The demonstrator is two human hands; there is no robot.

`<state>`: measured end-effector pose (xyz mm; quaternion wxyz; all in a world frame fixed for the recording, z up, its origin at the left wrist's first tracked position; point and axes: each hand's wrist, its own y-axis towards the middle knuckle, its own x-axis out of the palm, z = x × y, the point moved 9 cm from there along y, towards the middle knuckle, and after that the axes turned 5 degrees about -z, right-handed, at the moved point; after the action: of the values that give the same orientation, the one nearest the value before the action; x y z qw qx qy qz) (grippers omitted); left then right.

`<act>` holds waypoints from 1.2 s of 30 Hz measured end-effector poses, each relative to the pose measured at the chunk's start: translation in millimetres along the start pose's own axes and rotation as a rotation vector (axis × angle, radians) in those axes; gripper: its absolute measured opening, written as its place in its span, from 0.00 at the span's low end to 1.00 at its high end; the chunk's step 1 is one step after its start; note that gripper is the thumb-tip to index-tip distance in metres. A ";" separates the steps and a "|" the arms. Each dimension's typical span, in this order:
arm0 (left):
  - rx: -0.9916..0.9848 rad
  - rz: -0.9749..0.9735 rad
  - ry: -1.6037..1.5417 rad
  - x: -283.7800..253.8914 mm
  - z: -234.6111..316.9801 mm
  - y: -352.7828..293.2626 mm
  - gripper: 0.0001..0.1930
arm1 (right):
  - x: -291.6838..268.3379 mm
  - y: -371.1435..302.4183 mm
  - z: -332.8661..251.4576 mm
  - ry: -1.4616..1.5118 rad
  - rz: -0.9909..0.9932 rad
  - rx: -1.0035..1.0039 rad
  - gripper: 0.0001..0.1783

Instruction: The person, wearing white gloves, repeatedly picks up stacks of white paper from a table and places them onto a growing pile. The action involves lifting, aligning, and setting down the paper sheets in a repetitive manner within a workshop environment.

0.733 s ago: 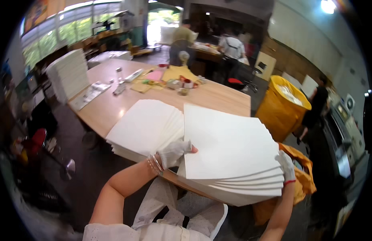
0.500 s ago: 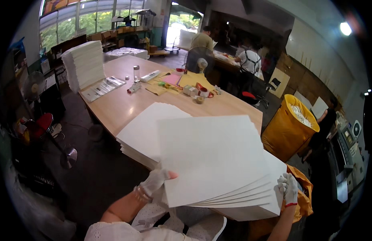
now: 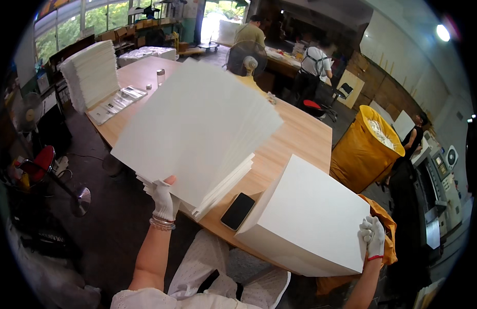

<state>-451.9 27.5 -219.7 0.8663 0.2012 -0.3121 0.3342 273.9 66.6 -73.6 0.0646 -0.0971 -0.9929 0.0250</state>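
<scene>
My left hand (image 3: 164,200), in a white glove with the thumb tip bare, grips the near edge of a fanned batch of large white paper sheets (image 3: 197,118). These sheets slant over a lower, uneven pile of white sheets (image 3: 238,177) at the table's near left edge. At the right stands a tall, neat stack of white sheets (image 3: 310,216). Against its right edge rests my gloved right hand (image 3: 372,236), fingers curled in; whether anything is inside them is hidden. A dark phone (image 3: 238,211) lies on the table between the two piles.
On the wooden table (image 3: 300,134) stand a tall white stack (image 3: 89,74), plastic packets (image 3: 117,103) and a clear bottle (image 3: 160,77). A yellow bin (image 3: 362,149) is at the right, a fan (image 3: 248,62) beyond the table. Several people work farther back; machinery (image 3: 439,180) stands far right.
My left hand has carried the batch of sheets from the right stack leftward over the left pile, uncovering the phone. My right hand stays by the stack's right edge.
</scene>
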 end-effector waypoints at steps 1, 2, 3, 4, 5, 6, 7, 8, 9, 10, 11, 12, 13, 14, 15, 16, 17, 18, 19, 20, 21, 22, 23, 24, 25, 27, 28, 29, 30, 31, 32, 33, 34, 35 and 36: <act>-0.071 0.086 0.034 -22.4 -22.4 3.4 0.12 | 2.7 0.0 1.5 0.050 -0.033 0.023 0.21; -0.136 0.173 0.069 -43.2 -40.2 5.2 0.13 | 7.2 0.1 2.3 0.103 -0.072 0.045 0.21; -0.200 0.261 0.105 -65.1 -55.6 5.7 0.13 | 12.8 1.1 4.3 0.157 -0.111 0.068 0.20; -0.263 0.244 0.113 -61.2 -62.0 5.0 0.14 | 9.3 0.5 4.1 0.136 -0.078 0.057 0.20; -0.325 0.226 0.120 -59.1 -66.1 3.0 0.14 | 6.8 -0.4 4.5 0.115 -0.046 0.046 0.19; -0.386 0.208 0.128 -56.5 -69.8 0.0 0.15 | 4.7 -2.0 4.5 0.094 -0.014 0.035 0.18; -0.384 0.210 0.146 -52.1 -64.9 -2.7 0.14 | 5.6 -4.2 3.4 0.053 0.007 0.026 0.17; -0.383 0.212 0.165 -46.2 -61.2 -6.9 0.13 | 8.4 -5.6 -0.2 0.013 0.028 0.018 0.17; -0.381 0.213 0.183 -43.5 -60.6 -9.5 0.13 | 10.3 -7.0 -2.7 -0.027 0.050 0.010 0.16; -0.378 0.229 0.191 -48.4 -65.1 -7.0 0.14 | 12.2 -7.7 -1.3 0.062 0.057 0.021 0.14; -0.379 0.208 0.199 -53.3 -64.6 -2.1 0.15 | 12.7 -4.1 1.8 0.091 0.019 0.038 0.14; -0.387 0.190 0.206 -56.7 -65.0 -0.7 0.15 | 9.0 0.3 4.7 0.114 -0.015 0.059 0.13; -0.395 0.172 0.214 -58.1 -67.8 -0.7 0.15 | 5.9 1.9 5.3 0.137 -0.050 0.081 0.13; -0.426 0.167 0.178 -48.1 -63.5 -3.3 0.16 | 11.6 -3.4 1.8 0.107 0.015 0.085 0.12; -0.387 0.160 0.175 -43.0 -56.8 -7.6 0.16 | 8.2 -0.8 6.1 0.127 -0.040 0.098 0.12; -0.342 0.145 0.161 -36.8 -50.1 -10.8 0.15 | 2.6 5.4 10.1 0.149 -0.096 0.097 0.12; -0.288 0.131 0.150 -34.5 -44.1 -11.2 0.15 | 10.1 6.7 6.6 0.175 -0.160 0.093 0.12; -0.288 0.126 0.118 -45.6 -48.8 -12.2 0.14 | 10.7 3.3 4.6 0.181 -0.125 0.090 0.12; -0.364 0.129 0.177 -47.8 -42.3 -20.2 0.12 | 13.8 1.9 5.7 0.206 -0.101 0.081 0.12; -0.397 0.123 0.087 -43.9 -41.5 -32.0 0.19 | 12.3 -2.4 5.0 0.226 -0.068 0.071 0.12; -0.431 0.118 -0.002 -39.0 -40.8 -43.1 0.27 | 5.8 -5.3 4.8 0.245 -0.035 0.061 0.12; -0.380 0.211 0.030 -52.2 -32.2 -52.4 0.30 | -0.3 1.7 9.7 0.251 -0.065 0.054 0.13; -0.330 0.305 0.065 -64.4 -23.8 -60.6 0.34 | 6.4 -1.0 5.9 0.259 -0.049 0.051 0.14; -0.200 0.237 0.196 -47.4 -0.3 -63.8 0.34 | 20.7 -3.3 5.5 0.274 -0.034 0.056 0.14; -0.080 0.165 0.318 -15.2 23.9 -76.9 0.35 | 24.5 -9.0 4.0 0.280 -0.011 0.056 0.15; 0.120 -0.099 0.419 58.6 53.2 -97.6 0.33 | -3.8 -8.0 9.4 0.153 0.021 0.035 0.20; 0.207 -0.283 0.413 97.2 64.5 -107.3 0.32 | 3.4 -12.7 5.9 0.101 0.079 0.045 0.21; 0.289 -0.474 0.399 134.3 71.3 -119.4 0.31 | 1.1 -18.5 1.3 0.048 0.144 0.057 0.22; 0.248 -0.643 0.277 164.0 67.3 -130.4 0.29 | -8.2 -11.8 4.3 0.071 0.113 0.020 0.23; 0.196 -0.818 0.144 196.3 64.0 -145.4 0.26 | -23.2 -5.4 10.8 0.092 0.097 -0.023 0.24; 0.177 -0.965 0.123 233.2 64.3 -167.4 0.24 | -35.3 -1.6 14.5 0.131 0.096 -0.089 0.23; 0.156 -1.115 0.108 269.9 67.3 -191.2 0.22 | -43.7 -2.6 18.8 0.176 0.096 -0.150 0.22; 0.215 -1.283 0.239 302.8 67.4 -212.2 0.22 | -42.0 -12.3 12.8 0.261 0.018 -0.259 0.21; 0.282 -1.455 0.357 334.5 62.8 -234.2 0.23 | -40.2 -26.9 4.8 0.334 -0.052 -0.379 0.20; 0.303 -1.600 0.431 362.9 60.5 -254.1 0.19 | -36.0 -49.1 -1.5 0.347 0.105 -0.380 0.18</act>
<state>-86.3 -18.5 33.5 0.8461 0.4076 0.1453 -0.3113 299.8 11.5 -73.5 0.2133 -0.1617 -0.9474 -0.1754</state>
